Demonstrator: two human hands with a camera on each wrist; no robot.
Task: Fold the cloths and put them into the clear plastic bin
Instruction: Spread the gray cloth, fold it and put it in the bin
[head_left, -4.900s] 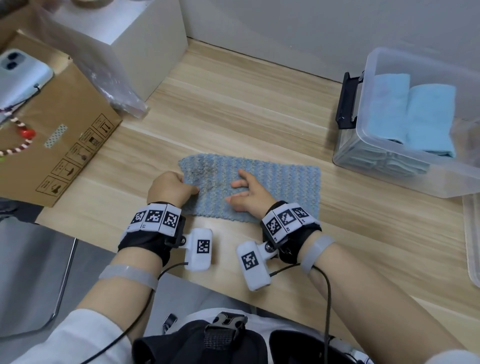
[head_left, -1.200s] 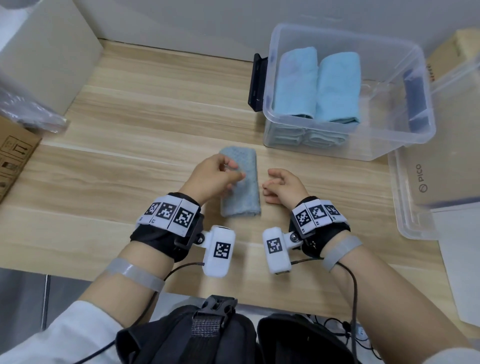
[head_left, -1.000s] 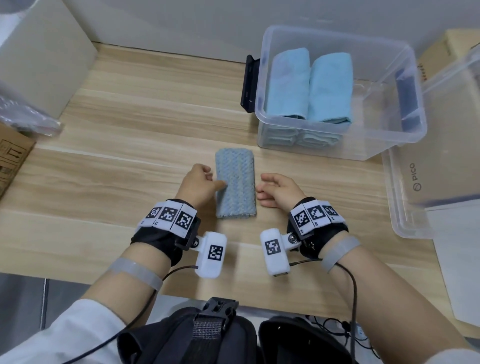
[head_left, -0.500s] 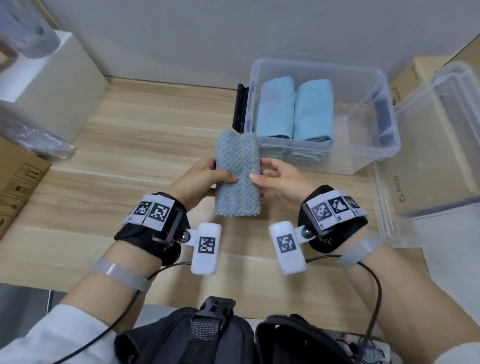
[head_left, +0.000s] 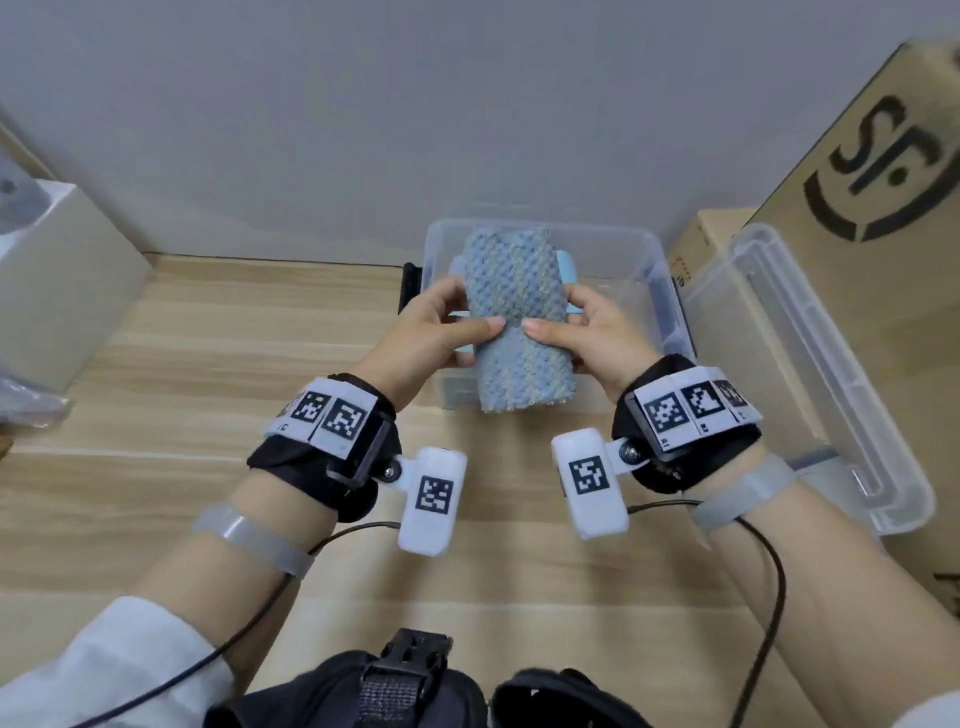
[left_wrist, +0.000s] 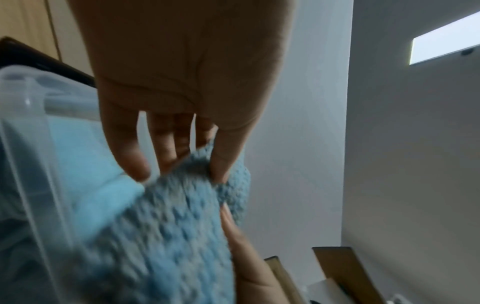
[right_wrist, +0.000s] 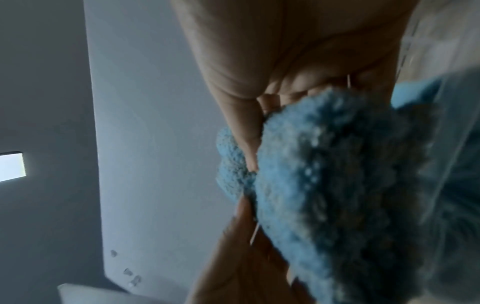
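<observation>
A folded grey-blue knobbly cloth (head_left: 514, 317) hangs in the air over the clear plastic bin (head_left: 644, 249), held lengthwise between both hands. My left hand (head_left: 441, 332) grips its left edge, thumb on top and fingers beneath. On the other side my right hand (head_left: 582, 332) grips the right edge the same way. The left wrist view shows that cloth (left_wrist: 168, 236) pinched by the left hand (left_wrist: 182, 164), beside the bin's rim (left_wrist: 31, 107). Up close in the right wrist view, the cloth (right_wrist: 337, 195) fills the right hand (right_wrist: 259, 133). Light blue folded cloths (head_left: 566, 265) lie in the bin, mostly hidden.
The bin stands on a wooden table (head_left: 208, 389) against a grey wall. Its clear lid (head_left: 810, 374) leans to the right, against cardboard boxes (head_left: 883, 208). A white box (head_left: 57, 270) sits at the table's left.
The cloth went from spread flat to a narrow fold. Both hands then picked it up off the table and carried it forward, up over the bin.
</observation>
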